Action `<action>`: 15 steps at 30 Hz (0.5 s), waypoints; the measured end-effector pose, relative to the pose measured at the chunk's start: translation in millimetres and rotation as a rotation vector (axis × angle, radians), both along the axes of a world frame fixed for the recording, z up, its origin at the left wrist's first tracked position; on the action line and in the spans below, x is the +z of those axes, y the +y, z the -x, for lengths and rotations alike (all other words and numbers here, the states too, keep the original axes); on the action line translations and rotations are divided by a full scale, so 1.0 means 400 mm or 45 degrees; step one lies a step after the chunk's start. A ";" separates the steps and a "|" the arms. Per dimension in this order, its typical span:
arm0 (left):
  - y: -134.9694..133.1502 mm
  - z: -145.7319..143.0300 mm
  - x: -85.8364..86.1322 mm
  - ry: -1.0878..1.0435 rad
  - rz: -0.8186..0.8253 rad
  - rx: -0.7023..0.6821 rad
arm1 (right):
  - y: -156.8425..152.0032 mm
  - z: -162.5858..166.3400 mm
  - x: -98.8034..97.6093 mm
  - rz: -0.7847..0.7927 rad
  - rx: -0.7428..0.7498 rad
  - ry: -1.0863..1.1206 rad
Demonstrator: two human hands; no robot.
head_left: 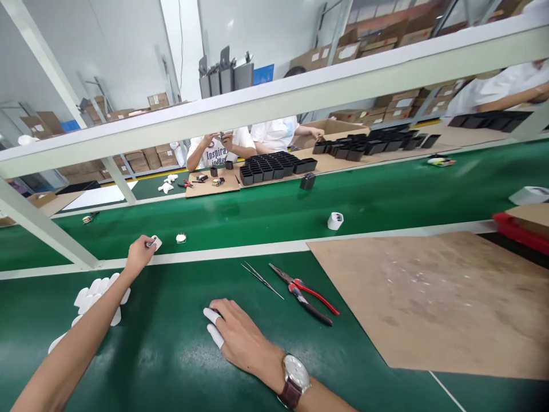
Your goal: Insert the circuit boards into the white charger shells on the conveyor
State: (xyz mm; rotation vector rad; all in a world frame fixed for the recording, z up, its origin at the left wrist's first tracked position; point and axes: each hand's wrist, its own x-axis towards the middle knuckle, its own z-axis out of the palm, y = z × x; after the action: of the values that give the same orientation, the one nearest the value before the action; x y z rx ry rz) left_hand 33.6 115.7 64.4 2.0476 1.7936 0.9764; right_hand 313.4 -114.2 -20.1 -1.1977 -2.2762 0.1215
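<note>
My left hand point(139, 253) reaches out to the edge of the green belt, its fingers closed on a small white plastic piece point(156, 244) with a dark part near the fingertips. Another small white piece point(180, 238) lies on the belt just right of it. My right hand point(240, 337), with white finger cots and a watch at the wrist, rests on the green bench. Its fingers curl inward around a bit of something dark, mostly hidden. Metal tweezers point(262, 280) and red-and-black long-nose pliers point(304, 294) lie to its right. Several white covers point(92, 294) are partly hidden behind my left forearm.
A cardboard sheet point(446, 303) covers the bench's right side. The green belt point(257, 220) carries a white housing point(335, 221) and a black housing point(307, 181). A white frame beam point(274, 103) crosses above. Beyond sit co-workers point(221, 150) near several black housings point(274, 166).
</note>
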 end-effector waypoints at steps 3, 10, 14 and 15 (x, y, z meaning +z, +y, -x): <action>0.047 0.000 -0.008 0.104 -0.091 0.009 | 0.001 0.001 0.001 -0.015 -0.020 -0.026; 0.077 -0.193 -0.123 0.202 -0.157 -0.367 | 0.002 0.002 -0.007 -0.029 -0.048 -0.031; 0.075 -0.310 -0.127 0.182 -0.107 -0.491 | 0.024 -0.027 -0.023 -0.107 -0.154 0.020; 0.050 -0.323 -0.125 0.183 -0.104 -0.524 | 0.034 -0.039 -0.029 -0.149 -0.204 0.032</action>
State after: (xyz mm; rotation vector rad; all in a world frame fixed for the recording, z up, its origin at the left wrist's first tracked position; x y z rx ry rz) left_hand 162.8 135.9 14.5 2.4577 1.3233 0.8089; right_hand 329.1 -100.7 -31.8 -1.3027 -2.1249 -0.0561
